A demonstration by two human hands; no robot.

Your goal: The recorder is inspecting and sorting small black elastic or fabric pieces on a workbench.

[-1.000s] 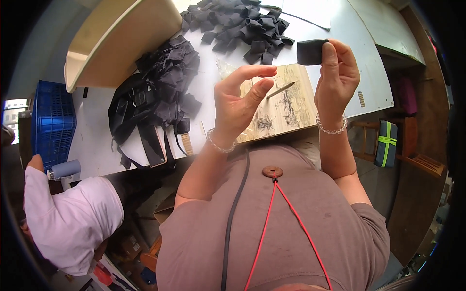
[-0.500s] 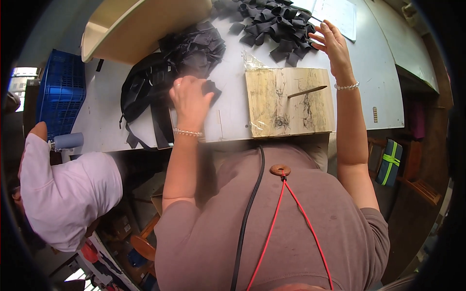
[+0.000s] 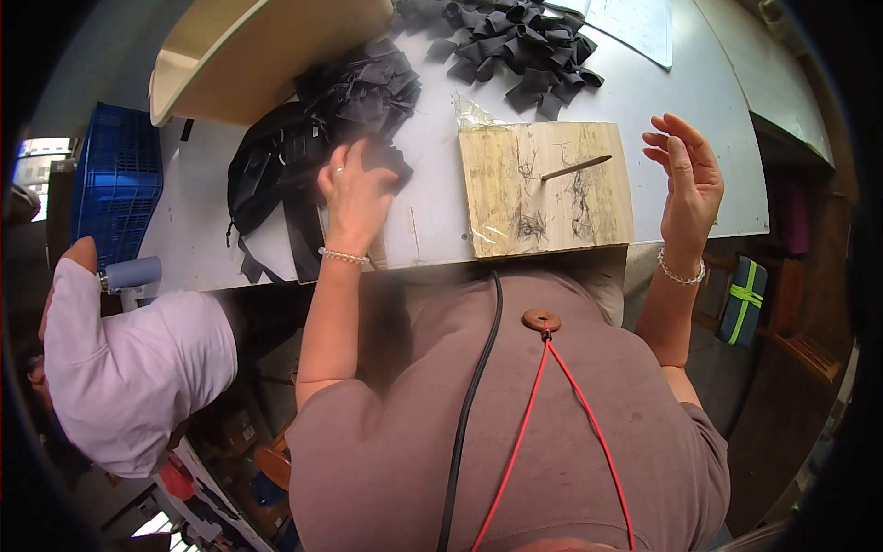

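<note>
My left hand (image 3: pixel 357 193) is at the near side of a heap of black fabric pieces (image 3: pixel 372 92). Its curled fingers grip a small black fabric piece (image 3: pixel 397 164), slightly blurred and partly hidden by them. Just left of that hand lies a black bag-like item with straps (image 3: pixel 262 170). My right hand (image 3: pixel 692 189) is raised past the right side of a wooden board (image 3: pixel 501 198), with fingers loosely bent, apart and holding nothing visible. A pointed metal spike (image 3: pixel 578 167) sticks up from the board, among dark loose threads.
Folded black fabric loops (image 3: pixel 524 46) pile up behind the board, with papers (image 3: pixel 635 28) at the far right. A beige bin (image 3: pixel 212 55) and a blue plastic crate (image 3: pixel 118 184) stand to the left. A person in a pale top (image 3: pixel 138 368) is at the near left.
My right hand has come down and to the right from beside the fabric loop pile. The left hand has shifted slightly and stays at the black fabric piece.
</note>
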